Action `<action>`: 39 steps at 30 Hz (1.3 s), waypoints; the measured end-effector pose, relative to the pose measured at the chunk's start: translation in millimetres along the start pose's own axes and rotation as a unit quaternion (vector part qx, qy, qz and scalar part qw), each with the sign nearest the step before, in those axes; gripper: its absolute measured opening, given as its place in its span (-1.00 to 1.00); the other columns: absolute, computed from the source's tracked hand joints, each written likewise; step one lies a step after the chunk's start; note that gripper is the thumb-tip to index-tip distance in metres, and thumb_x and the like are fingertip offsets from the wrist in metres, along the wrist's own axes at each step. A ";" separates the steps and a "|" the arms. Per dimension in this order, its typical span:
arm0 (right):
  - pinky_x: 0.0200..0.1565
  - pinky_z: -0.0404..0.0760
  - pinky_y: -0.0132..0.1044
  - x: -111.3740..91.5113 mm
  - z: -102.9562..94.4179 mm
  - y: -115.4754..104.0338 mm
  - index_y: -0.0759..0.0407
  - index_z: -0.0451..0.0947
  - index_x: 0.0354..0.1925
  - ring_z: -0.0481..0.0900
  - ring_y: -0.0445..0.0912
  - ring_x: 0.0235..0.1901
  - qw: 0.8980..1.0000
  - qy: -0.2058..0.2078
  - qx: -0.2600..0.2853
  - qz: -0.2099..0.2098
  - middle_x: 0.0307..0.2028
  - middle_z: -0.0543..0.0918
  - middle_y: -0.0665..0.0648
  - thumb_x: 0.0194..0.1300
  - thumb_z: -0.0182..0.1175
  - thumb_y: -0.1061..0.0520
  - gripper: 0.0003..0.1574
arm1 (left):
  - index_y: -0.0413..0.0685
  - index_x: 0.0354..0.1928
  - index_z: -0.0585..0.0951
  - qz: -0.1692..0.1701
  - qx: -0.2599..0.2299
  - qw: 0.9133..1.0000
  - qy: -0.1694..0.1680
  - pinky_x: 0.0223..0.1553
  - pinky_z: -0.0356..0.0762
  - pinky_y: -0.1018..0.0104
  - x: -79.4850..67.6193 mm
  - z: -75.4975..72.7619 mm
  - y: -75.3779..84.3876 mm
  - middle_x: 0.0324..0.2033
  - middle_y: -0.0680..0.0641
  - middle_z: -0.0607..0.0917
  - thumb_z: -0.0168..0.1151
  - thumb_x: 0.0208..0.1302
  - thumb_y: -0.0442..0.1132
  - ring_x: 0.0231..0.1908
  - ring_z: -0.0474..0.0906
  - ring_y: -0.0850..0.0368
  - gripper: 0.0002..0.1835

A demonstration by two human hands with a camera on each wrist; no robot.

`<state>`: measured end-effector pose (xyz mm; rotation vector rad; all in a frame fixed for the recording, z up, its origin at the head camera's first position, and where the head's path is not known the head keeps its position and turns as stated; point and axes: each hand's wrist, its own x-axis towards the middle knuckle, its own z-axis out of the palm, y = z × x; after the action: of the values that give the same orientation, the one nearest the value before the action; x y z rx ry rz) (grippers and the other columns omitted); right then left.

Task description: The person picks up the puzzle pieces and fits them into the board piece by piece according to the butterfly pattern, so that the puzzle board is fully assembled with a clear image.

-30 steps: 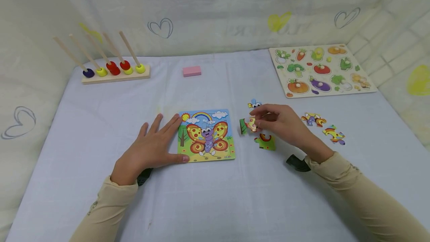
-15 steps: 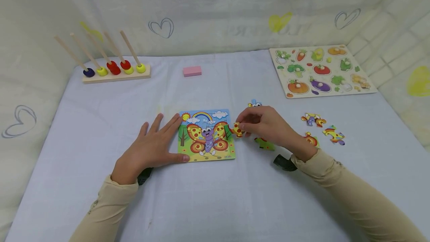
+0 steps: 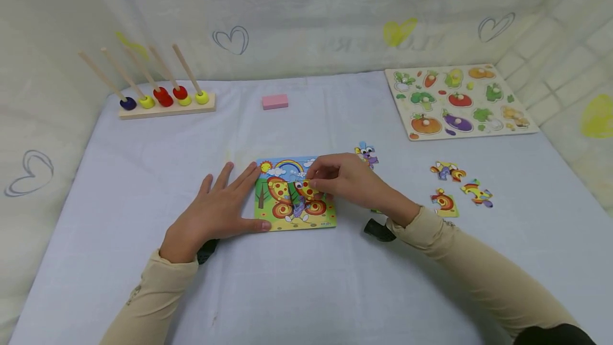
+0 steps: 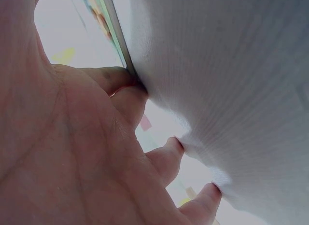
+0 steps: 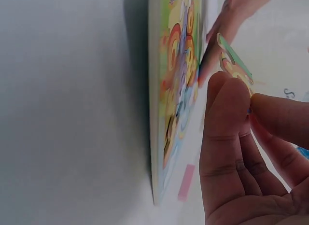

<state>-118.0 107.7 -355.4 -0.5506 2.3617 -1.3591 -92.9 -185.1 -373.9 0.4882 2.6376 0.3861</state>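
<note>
A square butterfly puzzle board (image 3: 299, 221) lies on the white-covered table. My left hand (image 3: 215, 209) rests beside it with fingers spread, index fingertip and thumb at its left edge; in the left wrist view the board's edge (image 4: 116, 32) meets the fingers. Thumb and fingers of my right hand (image 3: 351, 182) pinch a jigsaw piece (image 3: 306, 189) above the board, covering its upper right part. The right wrist view shows this piece (image 5: 235, 65), green and yellow-red, tilted and raised off the board (image 5: 176, 70).
Loose jigsaw pieces lie to the right: a blue-purple one (image 3: 366, 154), a yellow-purple one (image 3: 447, 171), a rainbow one (image 3: 476, 194) and a spiral one (image 3: 445, 204). Behind stand a bead-peg rack (image 3: 167, 113), a pink block (image 3: 275, 101) and a vegetable puzzle board (image 3: 402, 111).
My right hand has carried the pinched jigsaw piece left, from among the loose pieces to over the board. A spiral piece has come into view from behind the right forearm. The left hand stays put.
</note>
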 end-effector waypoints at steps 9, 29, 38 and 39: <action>-0.28 0.69 -0.19 16.7 12.6 -12.2 0.17 0.75 -0.13 0.74 0.04 -0.37 1.000 -0.017 -0.005 -0.011 -0.39 0.74 0.06 0.46 0.39 0.23 -0.95 | 0.06 0.75 0.02 0.005 0.000 1.000 0.001 0.50 -0.28 -0.54 -1.1 -0.5 -1.3 0.72 -0.04 0.00 0.45 0.16 0.48 0.65 -0.31 -0.39 0.31; -0.30 0.65 -0.35 48.6 36.3 -24.1 0.24 0.75 -0.19 0.63 -0.15 -0.43 0.994 -0.018 -0.102 -0.032 -0.42 0.74 0.01 0.44 0.36 0.29 -0.96 | 0.06 0.76 0.01 0.011 0.007 1.000 0.004 0.49 -0.27 -0.55 -0.1 -0.6 -0.8 0.72 -0.04 0.01 0.46 0.18 0.45 0.65 -0.29 -0.40 0.30; -0.34 0.58 -0.36 52.2 46.6 -27.4 0.28 0.72 -0.24 0.59 -0.13 -0.43 0.989 -0.021 -0.147 -0.017 -0.42 0.72 0.02 0.41 0.27 0.34 -0.91 | 0.07 0.76 0.01 0.010 0.003 1.000 0.000 0.49 -0.28 -0.55 -0.5 -0.7 -0.8 0.72 -0.05 0.00 0.46 0.17 0.46 0.65 -0.30 -0.41 0.31; -0.35 0.57 -0.35 52.6 47.4 -27.4 0.28 0.72 -0.25 0.57 -0.12 -0.43 0.988 -0.020 -0.149 -0.018 -0.43 0.71 0.02 0.40 0.26 0.36 -0.90 | 0.06 0.76 0.01 0.010 0.003 1.000 0.000 0.49 -0.28 -0.55 -0.5 -0.8 -0.8 0.72 -0.05 0.00 0.46 0.17 0.45 0.65 -0.30 -0.41 0.31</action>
<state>-135.9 34.0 -359.8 -0.6979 2.5485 -1.0011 -93.1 -186.1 -373.3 0.5172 2.6364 0.3841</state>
